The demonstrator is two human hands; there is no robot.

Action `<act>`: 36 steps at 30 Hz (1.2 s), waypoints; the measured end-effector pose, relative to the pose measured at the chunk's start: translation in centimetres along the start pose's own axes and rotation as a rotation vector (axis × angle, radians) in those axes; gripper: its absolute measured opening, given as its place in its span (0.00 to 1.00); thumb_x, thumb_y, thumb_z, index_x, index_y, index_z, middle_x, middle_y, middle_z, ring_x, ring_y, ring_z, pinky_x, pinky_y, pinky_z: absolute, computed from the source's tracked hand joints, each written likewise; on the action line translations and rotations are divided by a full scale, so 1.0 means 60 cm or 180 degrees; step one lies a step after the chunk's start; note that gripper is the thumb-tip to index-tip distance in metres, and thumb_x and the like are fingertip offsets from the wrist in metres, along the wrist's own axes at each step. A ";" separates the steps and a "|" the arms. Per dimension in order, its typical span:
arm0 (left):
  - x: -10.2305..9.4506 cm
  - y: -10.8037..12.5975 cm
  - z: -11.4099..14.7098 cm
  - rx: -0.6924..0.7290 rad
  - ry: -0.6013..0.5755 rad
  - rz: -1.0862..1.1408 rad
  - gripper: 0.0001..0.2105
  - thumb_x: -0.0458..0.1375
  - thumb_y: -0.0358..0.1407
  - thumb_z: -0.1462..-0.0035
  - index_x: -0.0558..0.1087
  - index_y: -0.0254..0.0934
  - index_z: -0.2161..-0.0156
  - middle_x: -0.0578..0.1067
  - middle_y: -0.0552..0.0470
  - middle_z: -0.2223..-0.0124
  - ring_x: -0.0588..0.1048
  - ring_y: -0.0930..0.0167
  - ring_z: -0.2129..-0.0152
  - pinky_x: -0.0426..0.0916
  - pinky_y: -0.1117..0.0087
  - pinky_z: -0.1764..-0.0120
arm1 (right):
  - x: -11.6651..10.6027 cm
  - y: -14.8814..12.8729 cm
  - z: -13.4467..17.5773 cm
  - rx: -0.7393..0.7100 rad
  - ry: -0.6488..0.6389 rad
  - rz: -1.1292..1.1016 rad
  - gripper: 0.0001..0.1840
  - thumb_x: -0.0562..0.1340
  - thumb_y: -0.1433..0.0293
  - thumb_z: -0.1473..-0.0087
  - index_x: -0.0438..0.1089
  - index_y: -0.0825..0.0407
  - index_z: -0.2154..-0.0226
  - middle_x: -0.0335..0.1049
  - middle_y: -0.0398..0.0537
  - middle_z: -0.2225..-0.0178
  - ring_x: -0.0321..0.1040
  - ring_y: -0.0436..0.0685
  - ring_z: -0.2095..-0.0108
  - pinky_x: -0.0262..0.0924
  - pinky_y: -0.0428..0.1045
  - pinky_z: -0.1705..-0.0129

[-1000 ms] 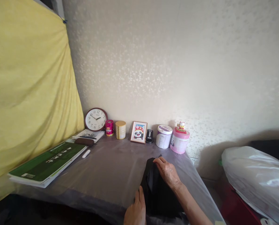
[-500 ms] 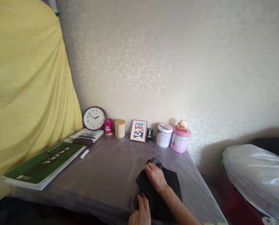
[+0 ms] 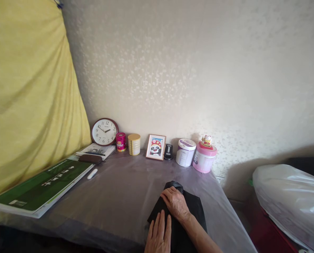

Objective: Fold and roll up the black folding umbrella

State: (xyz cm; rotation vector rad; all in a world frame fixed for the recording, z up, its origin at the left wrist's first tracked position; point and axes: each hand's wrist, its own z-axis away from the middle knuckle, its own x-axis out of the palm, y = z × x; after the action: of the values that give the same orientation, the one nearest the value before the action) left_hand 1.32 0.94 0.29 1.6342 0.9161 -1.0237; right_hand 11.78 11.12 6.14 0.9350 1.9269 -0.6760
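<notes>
A folded piece of black cloth (image 3: 192, 207) lies at the near right part of the table, with a bunched, shinier bit at its far end. My right hand (image 3: 175, 202) rests on top of it near that bunched end, fingers bent together and curled down onto the fabric. Closer to me, my left hand (image 3: 159, 232) lies flat on the left side of the cloth, its fingers stretched out and a little apart. Whether the cloth is a garment or a bag I cannot tell.
Along the wall stand a clock (image 3: 104, 131), a pink tin (image 3: 120, 142), a yellow-lidded canister (image 3: 134, 144), a framed panda picture (image 3: 156, 147), a black device (image 3: 168, 152) and two tubs (image 3: 185, 154). A green book (image 3: 38, 186) lies left. Beyond the table's right edge is a white plastic bag (image 3: 288, 196).
My left hand has flattened onto the cloth, its fingers spreading out from a bent pose at the edge. The cloth's left edge has shifted outward and down. My right hand stays nearly in place.
</notes>
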 end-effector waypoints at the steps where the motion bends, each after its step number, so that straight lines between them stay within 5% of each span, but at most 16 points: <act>1: 0.008 0.001 0.001 -0.0036 0.0037 -0.0029 0.28 0.41 0.22 0.46 0.52 0.42 0.41 0.54 0.47 0.38 0.54 0.62 0.41 0.54 0.56 0.42 | 0.000 0.001 0.001 0.0034 -0.0004 -0.0025 0.11 0.54 0.68 0.42 0.68 0.50 0.73 0.71 0.43 0.72 0.65 0.53 0.66 0.57 0.47 0.61; 9: 0.025 0.006 0.008 -0.0128 0.0236 -0.0302 0.28 0.40 0.20 0.47 0.49 0.43 0.42 0.57 0.49 0.39 0.58 0.64 0.43 0.60 0.64 0.45 | 0.002 0.039 -0.008 0.0096 0.0098 -0.0320 0.14 0.49 0.72 0.40 0.71 0.51 0.65 0.73 0.46 0.63 0.66 0.54 0.57 0.55 0.50 0.51; 15: 0.017 0.014 0.007 -0.0282 0.0164 -0.0297 0.29 0.39 0.20 0.48 0.49 0.44 0.42 0.56 0.49 0.39 0.59 0.64 0.44 0.62 0.64 0.47 | 0.008 0.100 -0.019 0.0634 0.0218 -0.0094 0.16 0.48 0.70 0.40 0.69 0.52 0.58 0.71 0.52 0.55 0.67 0.57 0.55 0.58 0.54 0.50; 18: 0.020 0.017 0.006 -0.0373 0.0195 -0.0286 0.28 0.40 0.21 0.47 0.51 0.44 0.42 0.57 0.49 0.40 0.60 0.63 0.44 0.64 0.64 0.49 | -0.008 0.080 -0.006 0.0463 0.0419 -0.0367 0.17 0.47 0.67 0.39 0.69 0.52 0.57 0.71 0.52 0.55 0.66 0.57 0.53 0.57 0.54 0.49; 24: 0.031 0.010 0.005 -0.0342 0.0229 -0.0348 0.28 0.37 0.19 0.48 0.54 0.42 0.43 0.59 0.48 0.41 0.61 0.66 0.45 0.63 0.68 0.48 | -0.012 0.015 0.029 -0.0195 -0.0206 -0.1048 0.18 0.47 0.69 0.38 0.72 0.48 0.63 0.74 0.43 0.61 0.62 0.53 0.49 0.44 0.56 0.41; 30: 0.021 0.002 0.001 -0.0269 -0.0024 -0.0252 0.30 0.36 0.17 0.49 0.51 0.38 0.42 0.57 0.47 0.40 0.59 0.66 0.44 0.61 0.68 0.47 | 0.018 0.071 -0.009 0.0545 -0.0094 -0.0665 0.19 0.46 0.68 0.39 0.70 0.50 0.58 0.71 0.49 0.54 0.61 0.56 0.48 0.48 0.57 0.43; 36: -0.004 0.009 0.000 -0.0341 -0.0368 -0.0041 0.30 0.35 0.17 0.49 0.48 0.37 0.41 0.52 0.46 0.38 0.55 0.66 0.42 0.60 0.67 0.46 | -0.020 0.125 0.027 0.1588 0.0188 -0.0134 0.19 0.49 0.66 0.43 0.67 0.56 0.55 0.69 0.55 0.54 0.63 0.61 0.51 0.53 0.54 0.46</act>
State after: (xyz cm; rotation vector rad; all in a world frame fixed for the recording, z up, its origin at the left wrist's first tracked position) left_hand 1.75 0.76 0.67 1.4667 0.8898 -1.0488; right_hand 19.07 13.76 5.72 1.2277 1.8660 -1.1998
